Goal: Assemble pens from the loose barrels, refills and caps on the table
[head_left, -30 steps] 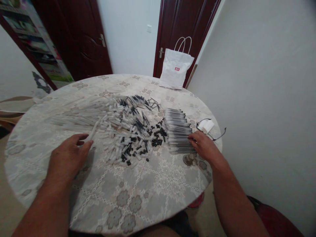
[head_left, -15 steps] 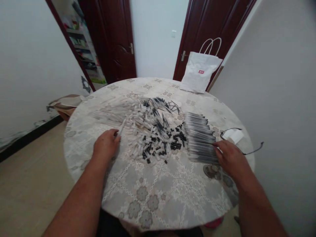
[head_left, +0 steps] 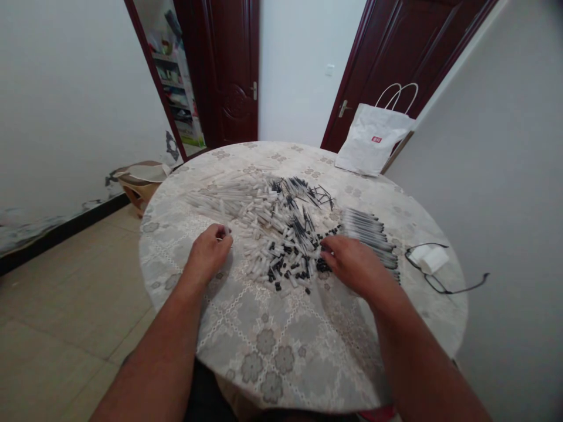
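Left hand (head_left: 209,249) pinches pale piece (head_left: 226,231); right hand (head_left: 352,261), grip unclear, meets black plugs (head_left: 324,266), pile's (head_left: 266,218) four o'clock. Plugs probably light, slippery: pinch sides.

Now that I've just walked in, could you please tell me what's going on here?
Someone is handling small plastic parts at a round table. The left hand pinches a pale piece; the right hand is at the small black pieces, its grip unclear. Dark-tipped tubes lie in a row, partly hidden by that hand.
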A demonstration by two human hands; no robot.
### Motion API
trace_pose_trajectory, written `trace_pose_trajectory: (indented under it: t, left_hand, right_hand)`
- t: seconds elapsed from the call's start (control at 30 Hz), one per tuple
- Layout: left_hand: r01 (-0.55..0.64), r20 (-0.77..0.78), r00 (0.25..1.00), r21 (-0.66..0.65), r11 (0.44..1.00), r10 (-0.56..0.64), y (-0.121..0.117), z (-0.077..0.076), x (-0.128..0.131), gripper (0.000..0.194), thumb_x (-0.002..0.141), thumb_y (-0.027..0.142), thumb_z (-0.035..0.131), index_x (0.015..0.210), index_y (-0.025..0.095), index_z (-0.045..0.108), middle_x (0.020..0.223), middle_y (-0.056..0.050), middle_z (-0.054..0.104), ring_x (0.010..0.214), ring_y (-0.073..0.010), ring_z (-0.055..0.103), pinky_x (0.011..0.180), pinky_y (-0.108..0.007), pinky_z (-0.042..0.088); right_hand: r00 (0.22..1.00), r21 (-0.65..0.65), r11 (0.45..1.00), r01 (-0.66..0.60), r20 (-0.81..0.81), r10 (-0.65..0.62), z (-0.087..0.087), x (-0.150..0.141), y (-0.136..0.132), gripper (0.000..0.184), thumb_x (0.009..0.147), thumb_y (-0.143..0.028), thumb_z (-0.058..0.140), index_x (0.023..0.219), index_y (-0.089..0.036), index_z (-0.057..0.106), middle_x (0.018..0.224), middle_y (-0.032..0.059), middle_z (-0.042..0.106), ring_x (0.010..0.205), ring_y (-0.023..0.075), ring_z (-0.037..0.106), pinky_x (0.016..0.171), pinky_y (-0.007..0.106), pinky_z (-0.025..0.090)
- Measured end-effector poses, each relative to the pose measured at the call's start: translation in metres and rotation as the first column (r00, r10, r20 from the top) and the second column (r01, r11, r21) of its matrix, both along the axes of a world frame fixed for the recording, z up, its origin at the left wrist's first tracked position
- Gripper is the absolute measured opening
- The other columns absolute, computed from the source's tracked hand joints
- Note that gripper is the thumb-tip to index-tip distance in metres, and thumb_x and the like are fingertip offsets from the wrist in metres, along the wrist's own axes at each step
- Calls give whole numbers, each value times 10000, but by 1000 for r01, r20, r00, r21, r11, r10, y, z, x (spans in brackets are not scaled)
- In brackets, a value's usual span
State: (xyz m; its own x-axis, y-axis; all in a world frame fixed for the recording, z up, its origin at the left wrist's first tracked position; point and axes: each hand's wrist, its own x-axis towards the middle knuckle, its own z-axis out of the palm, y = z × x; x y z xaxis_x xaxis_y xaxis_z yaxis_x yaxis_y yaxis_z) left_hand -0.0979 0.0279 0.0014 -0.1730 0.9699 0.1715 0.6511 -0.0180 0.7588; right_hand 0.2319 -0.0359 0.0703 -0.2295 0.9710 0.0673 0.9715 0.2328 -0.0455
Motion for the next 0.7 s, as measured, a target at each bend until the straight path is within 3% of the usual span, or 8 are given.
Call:
trace_pose_trajectory:
  t: [0.1,0.2,0.3,0.37,0.53,0.7]
  left_hand:
    - [73,391,919,-65,995,-42,-7,4,10,137,790,322,632,858,204,654,722,-28,666,657,-199,637,619,-295,505]
    - [138,721,693,-94,986,-28,-13,6,19,238,781,393,718,788,183,608,720,-20,637,696,-173,656,605,-259,529]
    - [205,878,479,-112,972,0,-16,8,24,276,736,361,790,807,168,606,749,-19,643,704,-156,678,589,-235,540]
    - [225,922,387,-120,967,24,-18,10,26,275,716,315,806,840,163,614,778,-22,656,719,-160,700,590,-235,552]
    - [234,945,326,-114,965,33,-23,15,29,260,722,240,786,900,174,608,840,-42,698,765,-193,740,586,-240,563]
    - [242,956,293,-95,966,21,-24,13,30,214,756,235,760,868,167,591,841,-53,705,801,-217,752,593,-260,577]
  right_hand:
    - [987,-10,989,148,68,-147,-12,-19,20,232,976,-344,543,1033,-173,690,992,146,743,916,259,699,746,314,440]
    - [970,3,973,229,82,-228,-31,-31,29,302,1000,-399,498,990,-166,691,979,156,746,901,262,712,729,315,443]
    - [965,27,969,245,86,-247,-47,-34,31,287,1001,-386,495,980,-178,691,1013,143,742,907,254,714,706,305,445]
    - [966,46,969,241,87,-245,-53,-33,31,261,999,-356,495,962,-182,686,1002,132,740,894,241,713,687,293,436]
    - [967,137,960,244,41,-252,-56,-27,29,222,991,-318,499,917,-185,659,919,118,724,793,224,693,640,292,390]
    - [975,330,918,221,-70,-210,-53,-24,24,193,1002,-307,499,918,-187,624,895,98,686,776,219,647,667,300,388]
